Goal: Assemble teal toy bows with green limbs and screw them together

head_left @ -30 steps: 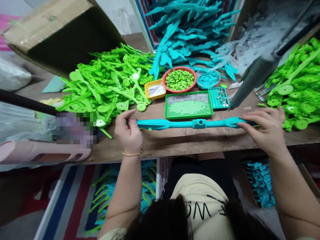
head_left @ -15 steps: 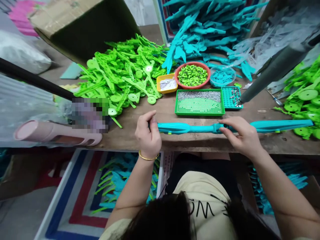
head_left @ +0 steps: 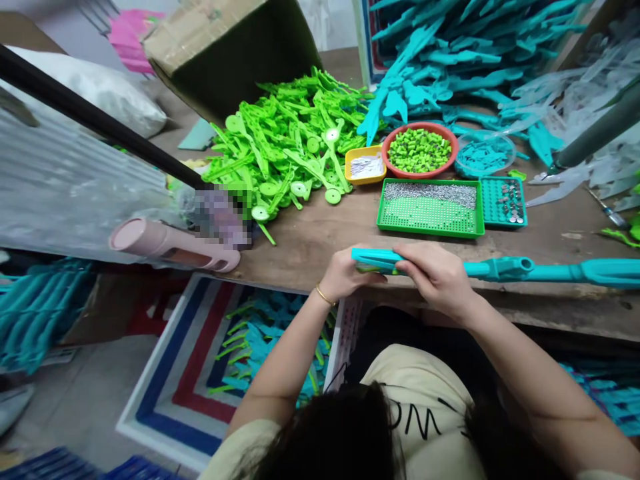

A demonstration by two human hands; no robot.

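Note:
A long turquoise plastic piece (head_left: 555, 272), perhaps a toy bow body, runs level along the table's front edge and past the right side of the view. At its left end my left hand (head_left: 345, 275) is closed, with its fingers curled beneath the piece; a bit of green shows there. My right hand (head_left: 437, 275) grips the same piece just to the right, thumb and fingers pinched round it. The right hand's fingertips are partly hidden. Just beyond my hands lies a green perforated tray (head_left: 430, 223) with small metal pins along its far side.
Behind are a red bowl (head_left: 386, 163) of small green parts, a yellow dish (head_left: 353, 177) of thin pins, a clear tub (head_left: 511, 163) and a turquoise tray (head_left: 505, 223). Green parts (head_left: 295, 147) and turquoise pieces (head_left: 465, 67) are heaped further back. A pink bottle-shaped object (head_left: 150, 240) lies left.
The turquoise piece has shifted right relative to my hands. My right hand has come from its middle to near its left end, close to my left hand. The view has turned left.

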